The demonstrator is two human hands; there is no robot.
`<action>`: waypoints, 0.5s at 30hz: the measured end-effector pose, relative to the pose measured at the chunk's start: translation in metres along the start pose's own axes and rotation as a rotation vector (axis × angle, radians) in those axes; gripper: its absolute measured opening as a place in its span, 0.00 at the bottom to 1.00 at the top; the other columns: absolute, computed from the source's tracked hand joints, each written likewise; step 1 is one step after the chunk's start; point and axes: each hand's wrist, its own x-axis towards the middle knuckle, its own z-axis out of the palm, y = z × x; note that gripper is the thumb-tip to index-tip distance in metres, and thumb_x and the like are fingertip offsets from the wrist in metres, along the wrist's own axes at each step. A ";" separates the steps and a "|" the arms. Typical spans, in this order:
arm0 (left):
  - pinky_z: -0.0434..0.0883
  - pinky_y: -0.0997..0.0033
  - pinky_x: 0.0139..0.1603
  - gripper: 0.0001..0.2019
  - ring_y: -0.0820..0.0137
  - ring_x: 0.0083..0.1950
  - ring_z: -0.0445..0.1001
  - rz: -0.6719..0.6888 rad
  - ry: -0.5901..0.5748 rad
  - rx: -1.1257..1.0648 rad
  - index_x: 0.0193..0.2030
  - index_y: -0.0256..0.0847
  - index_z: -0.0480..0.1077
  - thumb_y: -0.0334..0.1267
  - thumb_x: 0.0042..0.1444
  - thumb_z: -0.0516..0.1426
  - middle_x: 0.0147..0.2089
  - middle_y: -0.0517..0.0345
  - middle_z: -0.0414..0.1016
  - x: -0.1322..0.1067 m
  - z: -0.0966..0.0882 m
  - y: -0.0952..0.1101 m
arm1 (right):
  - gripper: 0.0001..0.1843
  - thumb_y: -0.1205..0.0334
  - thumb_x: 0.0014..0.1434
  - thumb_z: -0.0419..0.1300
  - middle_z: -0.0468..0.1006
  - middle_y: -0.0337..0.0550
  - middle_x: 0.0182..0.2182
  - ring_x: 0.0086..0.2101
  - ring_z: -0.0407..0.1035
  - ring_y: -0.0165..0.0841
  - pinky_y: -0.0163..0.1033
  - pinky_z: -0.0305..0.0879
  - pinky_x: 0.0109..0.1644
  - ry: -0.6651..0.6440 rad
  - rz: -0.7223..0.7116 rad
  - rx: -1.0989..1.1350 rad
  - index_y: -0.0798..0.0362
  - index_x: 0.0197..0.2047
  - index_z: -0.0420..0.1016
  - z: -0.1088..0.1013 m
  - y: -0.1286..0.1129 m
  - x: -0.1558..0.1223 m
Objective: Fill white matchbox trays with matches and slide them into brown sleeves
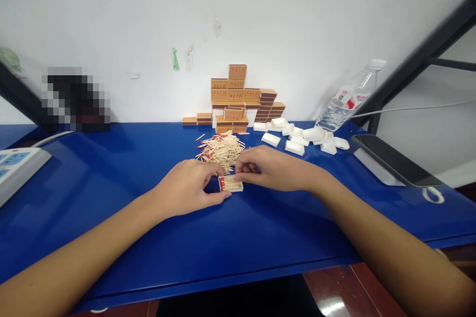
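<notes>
A small white matchbox tray lies on the blue table, partly filled with red-headed matches, heads to the left. My left hand holds the tray at its left end, thumb along the near side and fingers at the far side. From the right, my right hand reaches over the tray with thumb and forefinger pinched at the pale ends of matches; the fingertips hide how many. Just behind the tray rises a loose heap of matches.
Stacked orange matchboxes stand against the wall. Several empty white trays lie to their right. A water bottle leans at the back right, near a black phone. A power strip sits at the left edge.
</notes>
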 end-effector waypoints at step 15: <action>0.57 0.71 0.28 0.15 0.73 0.23 0.64 0.037 0.005 -0.003 0.44 0.44 0.80 0.52 0.58 0.65 0.21 0.68 0.64 -0.002 0.004 0.003 | 0.16 0.47 0.65 0.63 0.80 0.49 0.34 0.31 0.69 0.38 0.42 0.55 0.34 0.180 0.424 -0.439 0.53 0.35 0.76 -0.018 0.047 0.000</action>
